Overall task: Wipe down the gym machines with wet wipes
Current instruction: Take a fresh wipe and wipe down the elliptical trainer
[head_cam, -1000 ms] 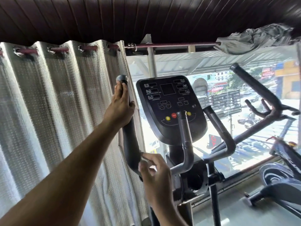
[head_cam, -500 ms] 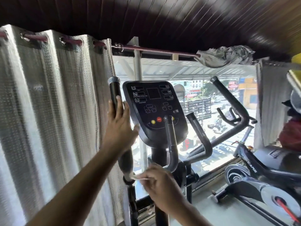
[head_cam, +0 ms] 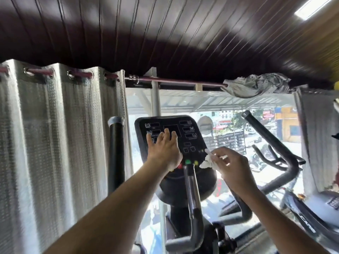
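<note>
The wet wipe (head_cam: 208,162), white and crumpled, sat bunched in the right hand (head_cam: 232,168), pinched between the thumb and curled fingers, with one thin end sticking up toward the console (head_cam: 176,143). It was held against the lower right part of the black console face, just beside the row of small buttons and above the yellow button (head_cam: 196,163). The left hand (head_cam: 164,149) lay flat on the left half of the same console, fingers straight and spread, their tips reaching the small display windows; it gripped nothing. A green button (head_cam: 187,161) and a red one (head_cam: 180,166) showed just below the heel of that hand.

The console belonged to an elliptical machine (head_cam: 189,198). A grey centre grip bar (head_cam: 191,198) rose in front of the console and curved away at the bottom. To the left stood the upright black left handle (head_cam: 116,153) with a silver cap, free of either hand. To the right the long black right handle (head_cam: 271,142) slanted upward past the window.

A silvery dotted curtain (head_cam: 55,143) hung on a reddish rod (head_cam: 174,81) at the left, and a bunched grey cloth (head_cam: 256,85) lay over the rod's right end. Beyond the glass was a bright street with buildings. At the lower right stood part of another exercise bike (head_cam: 311,217), blurred. A dark panelled ceiling (head_cam: 165,33) filled the top.
</note>
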`<state>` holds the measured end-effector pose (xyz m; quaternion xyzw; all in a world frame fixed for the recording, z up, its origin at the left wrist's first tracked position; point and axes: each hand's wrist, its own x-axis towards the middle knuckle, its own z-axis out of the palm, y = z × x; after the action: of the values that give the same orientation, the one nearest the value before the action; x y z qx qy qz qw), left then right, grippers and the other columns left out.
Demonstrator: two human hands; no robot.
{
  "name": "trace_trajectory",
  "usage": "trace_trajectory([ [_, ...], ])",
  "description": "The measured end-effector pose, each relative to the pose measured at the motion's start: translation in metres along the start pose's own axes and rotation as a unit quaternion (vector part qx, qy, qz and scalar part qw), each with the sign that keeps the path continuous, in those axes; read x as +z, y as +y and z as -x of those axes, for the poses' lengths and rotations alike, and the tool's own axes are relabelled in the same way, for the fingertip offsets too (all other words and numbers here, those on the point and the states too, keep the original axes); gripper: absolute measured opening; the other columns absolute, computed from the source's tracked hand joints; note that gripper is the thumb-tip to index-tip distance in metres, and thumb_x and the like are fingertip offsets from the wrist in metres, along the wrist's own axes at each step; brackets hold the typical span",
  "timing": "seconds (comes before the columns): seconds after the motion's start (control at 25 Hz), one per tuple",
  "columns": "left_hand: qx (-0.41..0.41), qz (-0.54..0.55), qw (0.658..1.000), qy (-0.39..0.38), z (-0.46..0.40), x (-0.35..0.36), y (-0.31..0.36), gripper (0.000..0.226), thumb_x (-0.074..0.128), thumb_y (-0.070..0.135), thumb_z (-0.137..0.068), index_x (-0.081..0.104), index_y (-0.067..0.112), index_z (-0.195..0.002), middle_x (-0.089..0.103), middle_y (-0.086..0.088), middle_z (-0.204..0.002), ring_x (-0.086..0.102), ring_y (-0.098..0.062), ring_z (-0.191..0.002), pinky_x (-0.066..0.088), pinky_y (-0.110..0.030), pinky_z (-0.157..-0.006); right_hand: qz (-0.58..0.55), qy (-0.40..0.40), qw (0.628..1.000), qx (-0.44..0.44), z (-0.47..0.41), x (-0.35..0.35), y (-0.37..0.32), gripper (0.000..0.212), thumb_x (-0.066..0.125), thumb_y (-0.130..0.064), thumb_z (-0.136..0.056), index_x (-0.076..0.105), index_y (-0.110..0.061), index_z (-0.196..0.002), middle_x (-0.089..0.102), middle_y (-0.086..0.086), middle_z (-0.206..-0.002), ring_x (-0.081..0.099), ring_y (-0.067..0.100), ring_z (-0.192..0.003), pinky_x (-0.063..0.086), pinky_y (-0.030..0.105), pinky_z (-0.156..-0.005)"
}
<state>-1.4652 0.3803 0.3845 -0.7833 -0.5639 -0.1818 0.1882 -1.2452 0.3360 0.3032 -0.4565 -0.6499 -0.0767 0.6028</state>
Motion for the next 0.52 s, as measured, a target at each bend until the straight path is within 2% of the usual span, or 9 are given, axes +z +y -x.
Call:
trace_trajectory([
  [0.08, -0.012, -0.032, 0.999, -0.010, -0.045, 0.024, -0.004, 0.079, 0.040, 0.035, -0.105, -0.008, 0.017, -0.164, -0.014, -0.008, -0.172, -0.004, -0.027, -0.160, -0.007, -0.067, -0.122, 0.036, 0.015, 0.999, -0.030, -0.046, -0.004, 0.029, 0.015, 0.072, -0.007, -0.094, 0.075, -0.018, -0.103, 0.073, -0.005, -0.099, 0.070, 0.008, -0.075, 0.059, 0.025, -0.057],
  [0.16, -0.026, -0.052, 0.998, -0.002, -0.082, 0.049, -0.014, 0.081, 0.040, 0.035, -0.106, -0.013, 0.017, -0.163, -0.018, -0.007, -0.171, -0.008, -0.026, -0.160, -0.007, -0.066, -0.123, 0.063, 0.022, 0.994, -0.083, -0.089, -0.002, 0.059, 0.018, 0.072, -0.003, -0.092, 0.078, -0.018, -0.099, 0.071, -0.002, -0.094, 0.067, 0.013, -0.074, 0.058, 0.032, -0.066],
  [0.24, -0.048, -0.045, 0.998, -0.004, -0.110, 0.076, -0.026, 0.081, 0.040, 0.036, -0.106, -0.015, 0.017, -0.163, -0.019, -0.007, -0.171, -0.010, -0.025, -0.159, -0.007, -0.065, -0.124, 0.089, 0.017, 0.988, -0.126, -0.126, 0.011, 0.083, 0.018, 0.073, -0.003, -0.091, 0.080, -0.018, -0.096, 0.068, 0.000, -0.086, 0.063, 0.016, -0.072, 0.054, 0.034, -0.069],
  [0.32, -0.053, -0.043, 0.998, -0.014, -0.133, 0.106, -0.032, 0.081, 0.039, 0.042, -0.107, -0.015, 0.019, -0.163, -0.021, -0.007, -0.170, -0.013, -0.026, -0.159, -0.007, -0.064, -0.124, 0.109, 0.021, 0.984, -0.138, -0.162, 0.034, 0.101, 0.017, 0.073, -0.002, -0.090, 0.079, -0.017, -0.096, 0.067, 0.001, -0.085, 0.061, 0.020, -0.079, 0.053, 0.035, -0.073],
  [0.4, -0.058, -0.051, 0.997, 0.018, -0.163, 0.128, -0.044, 0.078, 0.029, 0.053, -0.107, -0.015, 0.021, -0.163, -0.024, -0.004, -0.169, -0.020, -0.024, -0.157, -0.009, -0.061, -0.125, 0.117, 0.012, 0.983, -0.143, -0.202, 0.069, 0.115, 0.017, 0.069, -0.001, -0.092, 0.079, -0.013, -0.099, 0.068, 0.003, -0.090, 0.062, 0.025, -0.089, 0.052, 0.037, -0.077],
  [0.52, -0.052, -0.052, 0.989, 0.129, -0.206, 0.147, -0.068, 0.076, 0.004, 0.064, -0.100, -0.005, 0.025, -0.165, -0.022, 0.000, -0.169, -0.020, -0.020, -0.157, -0.011, -0.054, -0.126, 0.131, -0.035, 0.977, -0.166, -0.262, 0.124, 0.125, 0.015, 0.063, -0.003, -0.097, 0.078, -0.005, -0.102, 0.070, 0.008, -0.099, 0.061, 0.022, -0.093, 0.049, 0.030, -0.079],
])
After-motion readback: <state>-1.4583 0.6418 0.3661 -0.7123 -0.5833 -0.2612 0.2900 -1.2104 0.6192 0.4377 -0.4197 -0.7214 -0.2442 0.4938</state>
